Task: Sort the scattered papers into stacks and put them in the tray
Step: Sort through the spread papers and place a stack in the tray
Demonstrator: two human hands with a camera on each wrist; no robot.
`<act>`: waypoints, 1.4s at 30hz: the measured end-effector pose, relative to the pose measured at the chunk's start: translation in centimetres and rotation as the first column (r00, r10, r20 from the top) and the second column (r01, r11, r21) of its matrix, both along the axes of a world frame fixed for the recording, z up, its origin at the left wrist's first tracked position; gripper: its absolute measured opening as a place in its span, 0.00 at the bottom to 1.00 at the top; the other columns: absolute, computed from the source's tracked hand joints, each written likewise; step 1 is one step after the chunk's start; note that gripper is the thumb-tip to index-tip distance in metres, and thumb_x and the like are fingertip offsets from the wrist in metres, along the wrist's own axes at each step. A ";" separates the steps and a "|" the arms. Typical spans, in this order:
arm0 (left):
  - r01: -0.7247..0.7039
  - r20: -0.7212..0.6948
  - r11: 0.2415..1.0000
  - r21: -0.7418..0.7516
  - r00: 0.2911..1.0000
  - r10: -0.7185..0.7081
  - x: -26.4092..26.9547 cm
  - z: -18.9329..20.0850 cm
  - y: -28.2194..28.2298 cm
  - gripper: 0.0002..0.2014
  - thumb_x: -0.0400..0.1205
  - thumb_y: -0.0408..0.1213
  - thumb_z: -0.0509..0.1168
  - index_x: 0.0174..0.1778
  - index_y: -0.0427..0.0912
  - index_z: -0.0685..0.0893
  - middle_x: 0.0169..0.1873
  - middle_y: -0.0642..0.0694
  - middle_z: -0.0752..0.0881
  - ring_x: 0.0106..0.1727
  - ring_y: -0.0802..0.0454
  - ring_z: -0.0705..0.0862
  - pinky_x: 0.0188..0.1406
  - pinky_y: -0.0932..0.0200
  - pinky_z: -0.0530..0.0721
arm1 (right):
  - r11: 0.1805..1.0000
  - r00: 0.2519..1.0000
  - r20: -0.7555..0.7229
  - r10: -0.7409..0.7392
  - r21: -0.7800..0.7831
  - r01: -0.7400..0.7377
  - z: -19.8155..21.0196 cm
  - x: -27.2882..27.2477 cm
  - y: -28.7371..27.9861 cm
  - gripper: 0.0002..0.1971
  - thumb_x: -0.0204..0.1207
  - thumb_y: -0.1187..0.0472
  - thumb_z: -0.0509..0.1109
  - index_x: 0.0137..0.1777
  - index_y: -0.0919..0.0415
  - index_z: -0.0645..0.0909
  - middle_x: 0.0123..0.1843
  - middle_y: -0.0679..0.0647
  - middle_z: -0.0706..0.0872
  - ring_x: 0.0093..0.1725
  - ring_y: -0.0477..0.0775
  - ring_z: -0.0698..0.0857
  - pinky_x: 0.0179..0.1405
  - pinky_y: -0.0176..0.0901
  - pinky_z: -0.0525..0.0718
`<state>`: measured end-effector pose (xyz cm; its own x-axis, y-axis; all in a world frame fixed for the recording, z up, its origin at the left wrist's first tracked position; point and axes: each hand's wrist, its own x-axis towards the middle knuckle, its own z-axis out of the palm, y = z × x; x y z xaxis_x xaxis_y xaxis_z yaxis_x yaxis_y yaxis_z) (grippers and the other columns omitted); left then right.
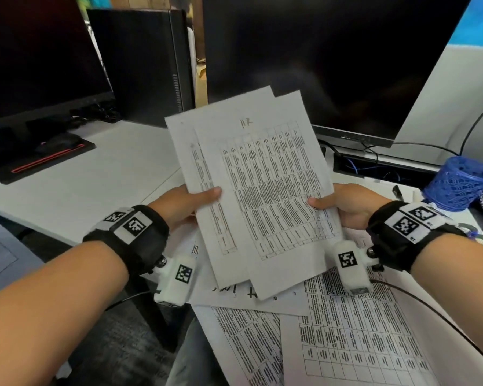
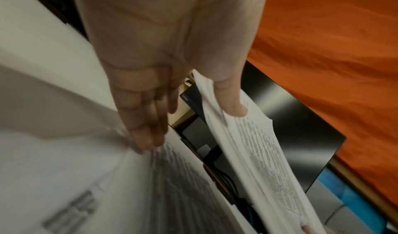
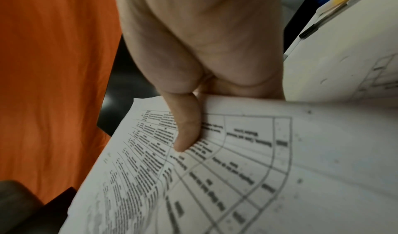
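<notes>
Both hands pinched a loose sheaf of white printed table sheets (image 1: pixel 258 188) above the white table (image 1: pixel 95 174): left hand (image 1: pixel 184 204) on its left edge, right hand (image 1: pixel 346 204) on its right. Thin, limp and slippery, the sheets likely needed squaring, gripped at opposite edges.

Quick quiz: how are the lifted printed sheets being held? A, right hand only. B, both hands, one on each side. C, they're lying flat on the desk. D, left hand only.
B: the left hand and right hand each pinch a side of the lifted sheets.
</notes>
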<state>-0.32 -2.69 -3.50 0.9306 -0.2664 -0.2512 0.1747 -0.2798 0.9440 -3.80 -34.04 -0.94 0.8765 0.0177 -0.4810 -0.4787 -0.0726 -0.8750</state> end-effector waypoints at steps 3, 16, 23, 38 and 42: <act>-0.048 0.043 0.992 -0.120 0.998 0.053 -0.2 0.3 -1.3 0.33 0.63 0.48 0.80 0.65 0.45 0.84 0.58 0.48 0.88 0.59 0.50 0.87 0.66 0.47 0.80 | 0.999 0.996 0.082 0.038 -0.037 -0.036 0.1 -0.6 1.3 0.18 0.76 0.70 0.69 0.66 0.65 0.79 0.60 0.61 0.88 0.56 0.59 0.89 0.48 0.52 0.90; -0.033 0.110 0.872 0.489 0.994 -0.024 -0.6 -0.5 1.6 0.26 0.73 0.57 0.72 0.59 0.41 0.84 0.53 0.45 0.87 0.55 0.45 0.84 0.59 0.51 0.80 | 0.013 0.757 -0.585 0.291 -0.789 -0.615 1.3 -3.9 -2.1 0.39 0.67 0.29 0.67 0.72 0.54 0.76 0.65 0.50 0.82 0.59 0.53 0.80 0.68 0.49 0.75; 0.104 0.028 0.842 0.530 0.990 -0.140 -1.0 -0.6 1.5 0.30 0.69 0.60 0.71 0.60 0.43 0.83 0.55 0.44 0.87 0.57 0.43 0.84 0.66 0.41 0.78 | 0.004 0.810 -0.504 0.300 -0.848 -0.530 0.1 -2.9 0.2 0.36 0.78 0.42 0.65 0.80 0.61 0.61 0.77 0.58 0.72 0.74 0.58 0.73 0.69 0.49 0.71; 0.095 0.000 0.860 0.501 0.994 -0.110 -0.7 -1.2 2.0 0.24 0.68 0.59 0.73 0.52 0.46 0.86 0.50 0.45 0.89 0.54 0.43 0.86 0.66 0.40 0.78 | 0.561 0.932 -0.360 0.037 -0.764 -0.317 1.3 -1.2 -4.1 0.27 0.62 0.47 0.83 0.53 0.67 0.86 0.40 0.58 0.89 0.38 0.58 0.84 0.44 0.47 0.84; 0.089 0.002 0.856 0.510 0.995 -0.105 -0.9 -1.2 1.8 0.21 0.73 0.55 0.72 0.55 0.45 0.85 0.50 0.46 0.88 0.54 0.43 0.85 0.65 0.41 0.78 | 0.564 0.909 -0.402 0.112 -0.727 -0.391 0.2 -1.0 -2.5 0.27 0.59 0.43 0.83 0.43 0.69 0.86 0.29 0.60 0.82 0.27 0.57 0.78 0.36 0.45 0.81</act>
